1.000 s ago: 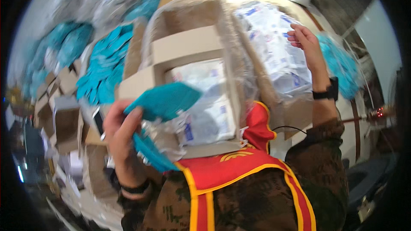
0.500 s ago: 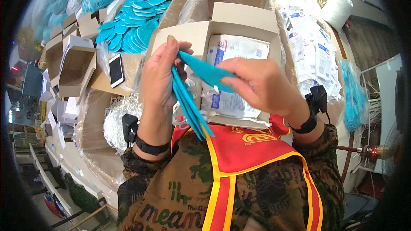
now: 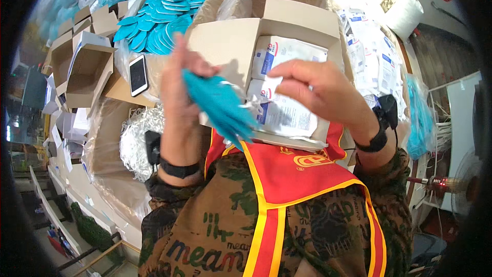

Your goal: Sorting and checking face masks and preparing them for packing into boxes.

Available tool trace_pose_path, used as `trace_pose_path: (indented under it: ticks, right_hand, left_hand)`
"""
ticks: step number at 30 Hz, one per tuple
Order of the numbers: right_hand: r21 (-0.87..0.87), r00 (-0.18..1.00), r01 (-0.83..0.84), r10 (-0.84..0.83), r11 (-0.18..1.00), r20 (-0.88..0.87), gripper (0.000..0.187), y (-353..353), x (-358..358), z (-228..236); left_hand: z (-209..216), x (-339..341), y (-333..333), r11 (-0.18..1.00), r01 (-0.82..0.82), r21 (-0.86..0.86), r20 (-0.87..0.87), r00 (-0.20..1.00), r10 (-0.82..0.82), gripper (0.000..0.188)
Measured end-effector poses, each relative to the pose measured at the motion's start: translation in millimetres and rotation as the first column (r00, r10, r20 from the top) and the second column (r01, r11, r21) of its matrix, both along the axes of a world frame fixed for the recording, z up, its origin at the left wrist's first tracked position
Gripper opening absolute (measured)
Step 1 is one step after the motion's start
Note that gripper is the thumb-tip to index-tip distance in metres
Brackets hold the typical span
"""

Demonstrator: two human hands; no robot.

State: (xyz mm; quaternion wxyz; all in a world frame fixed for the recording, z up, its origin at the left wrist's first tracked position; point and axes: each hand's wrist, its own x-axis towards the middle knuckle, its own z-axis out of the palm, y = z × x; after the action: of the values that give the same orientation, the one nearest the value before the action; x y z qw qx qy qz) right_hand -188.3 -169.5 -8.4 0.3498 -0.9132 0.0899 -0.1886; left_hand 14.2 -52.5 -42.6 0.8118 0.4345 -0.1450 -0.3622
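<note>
My left hand (image 3: pixel 179 79), smeared by motion, grips a fanned stack of flat teal felt-like pieces (image 3: pixel 218 105). White strips or cords show at the edge of the stack, too blurred to tell apart. Right of it, my right hand (image 3: pixel 323 90) hovers over an open cardboard box (image 3: pixel 300 13). Its thumb and forefinger are bent and slightly apart, with nothing visible between them. Inside the box lie flat white packets (image 3: pixel 289 115) with blue and red print, partly hidden by my right hand.
A heap of similar teal pieces (image 3: pixel 171 13) fills a lined box at the far left. Nearby are a phone (image 3: pixel 138 76), empty cartons (image 3: pixel 89 72) and a pile of white strips (image 3: pixel 136 146). More white packets (image 3: pixel 376 56) lie on the right, beside a bag of teal items (image 3: pixel 420 118).
My right hand has let go of the teal piece it was pinching and drawn slightly right. The stack in my left hand has turned, showing its broad face.
</note>
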Motion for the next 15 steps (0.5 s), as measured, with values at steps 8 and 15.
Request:
trace_pose_path:
  ticks: [8, 15]
  right_hand:
    - [-0.271, 0.923, -0.086, -0.025, 0.959, -0.384, 0.024, -46, 14, -59]
    - [-0.328, 0.728, -0.216, -0.072, 0.92, -0.681, 0.032, -43, 36, -100]
  left_hand:
    - [34, 70, 95, 0.955, 0.036, -0.296, 0.29, 0.955, 0.054, 0.038]
    - [22, 49, 88, 0.99, -0.055, -0.13, 0.338, 0.936, 0.097, 0.037]
